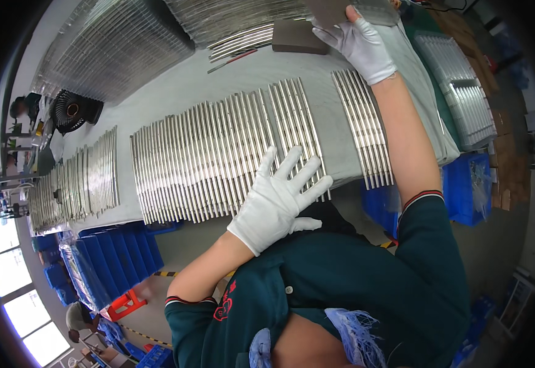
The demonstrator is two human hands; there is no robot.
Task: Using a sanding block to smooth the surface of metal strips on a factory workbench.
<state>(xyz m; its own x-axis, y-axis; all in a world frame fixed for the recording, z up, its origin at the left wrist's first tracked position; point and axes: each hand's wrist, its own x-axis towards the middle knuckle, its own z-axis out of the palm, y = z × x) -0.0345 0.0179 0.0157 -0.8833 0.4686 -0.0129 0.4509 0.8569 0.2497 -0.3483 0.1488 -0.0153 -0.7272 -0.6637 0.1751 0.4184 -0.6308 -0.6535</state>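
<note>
"What takes up the most room?"

"The bench (pixel 336 138), under a pale cover. At its back stands a large wrapped stack (pixel 114 55), clear plastic around packed metal rods, it seems."

"And the rods out of wrapping?"

"They lie side by side on the bench. The widest is the middle group (pixel 193 159); a far-left group (pixel 92 178) sits apart from it. Just right of the middle is a narrower group (pixel 295 110), and beyond a gap, beside the right forearm, the right-hand group (pixel 362 126)."

"So how far along is it?"

"My reading: the laying-out in rows is well advanced, with four groups set down. The wrapped stack looks untouched, and a few loose rods (pixel 236 46) at the back lie outside the rows. Whether any rod is finished, I can't tell."

"What are the hands doing?"

"The left hand (pixel 278 202), gloved, has its fingers fanned wide above the near ends of the rods and holds nothing; whether it touches them I can't say. The right hand (pixel 360 46), gloved with a bare thumb tip, appears closed round a grey block (pixel 333 11) at the top edge."

"Anything smaller?"

"A second block (pixel 299 37) rests near it, and a thin red-handled tool (pixel 235 60) lies by the loose rods."
</note>
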